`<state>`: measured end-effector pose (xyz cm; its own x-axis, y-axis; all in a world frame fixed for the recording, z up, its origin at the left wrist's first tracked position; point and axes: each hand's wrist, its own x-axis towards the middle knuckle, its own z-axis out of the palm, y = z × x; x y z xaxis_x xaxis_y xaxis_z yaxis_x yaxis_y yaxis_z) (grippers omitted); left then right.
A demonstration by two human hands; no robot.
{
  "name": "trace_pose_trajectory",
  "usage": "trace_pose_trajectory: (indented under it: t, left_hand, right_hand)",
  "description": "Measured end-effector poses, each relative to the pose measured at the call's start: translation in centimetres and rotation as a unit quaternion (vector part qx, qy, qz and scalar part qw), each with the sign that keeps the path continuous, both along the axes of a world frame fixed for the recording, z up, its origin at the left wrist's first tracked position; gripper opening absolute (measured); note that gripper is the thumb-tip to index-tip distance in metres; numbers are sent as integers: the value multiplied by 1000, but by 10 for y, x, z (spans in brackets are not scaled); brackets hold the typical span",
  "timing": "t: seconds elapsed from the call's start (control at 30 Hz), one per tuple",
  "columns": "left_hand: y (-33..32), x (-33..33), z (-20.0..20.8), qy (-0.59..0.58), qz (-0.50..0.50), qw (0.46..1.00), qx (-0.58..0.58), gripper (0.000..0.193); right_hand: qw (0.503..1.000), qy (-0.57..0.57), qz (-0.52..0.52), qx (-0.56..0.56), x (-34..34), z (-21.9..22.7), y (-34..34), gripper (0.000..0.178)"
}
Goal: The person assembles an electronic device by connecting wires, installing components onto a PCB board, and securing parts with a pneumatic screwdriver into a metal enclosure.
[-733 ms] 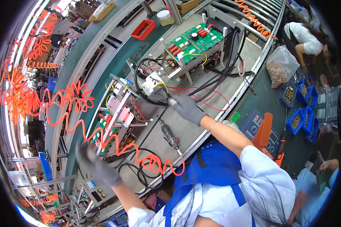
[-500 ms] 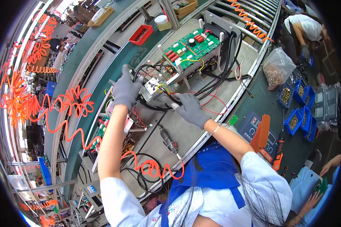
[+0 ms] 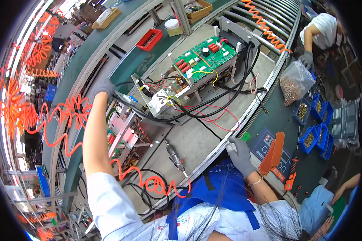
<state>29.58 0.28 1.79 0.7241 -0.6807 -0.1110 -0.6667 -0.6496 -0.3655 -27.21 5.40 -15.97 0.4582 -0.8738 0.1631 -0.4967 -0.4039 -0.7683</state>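
Head view: the left hand (image 3: 103, 86), gloved in grey, was at the far left of the bench (image 3: 197, 138), where black cables (image 3: 161, 119) ran up to it. Its fingers were turned away behind the back of the hand, so whether they were clamped on a cable could not be told. The right hand (image 3: 239, 154), also gloved, was at the near rail (image 3: 213, 154) — thumb and fingers loosely apart, nothing visible between them.

The cables crossed the bench from the right end of the unit with the green circuit board (image 3: 205, 55), passed on the near side of the white block (image 3: 159, 102), and continued left over the frame of the second unit (image 3: 124, 130). Thin red wires (image 3: 219, 122) lay looped beneath and beside them.

In our judgement, good handling called for a light, even hold on the cable jacket, with any pull taken along the run rather than sideways against the block. The red wires needed to be kept free of the cables — a snag there could have strained their ends. Slack was best kept clear of the screwdriver (image 3: 174, 156), which lay nearer on the bench. The right hand was well placed for steadying the near side.
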Motion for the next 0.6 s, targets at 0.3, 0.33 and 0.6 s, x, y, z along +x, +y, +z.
trace_pose_trajectory:
  t: [0.3,0.33,0.6]
  left_hand:
    - [118,-205,70,135,-323,814,-464,48]
    - [157,-236,68,70,-334,857,-386,35]
    - [372,-389,-59,193,-40,873,-447,27]
  right_hand:
    - [988,-34,130,-72,77,34,-25,44]
    - [981,-59,148,-108,96,42,-35,46]
    - [870,53,237,-429,306,-10,-295,46]
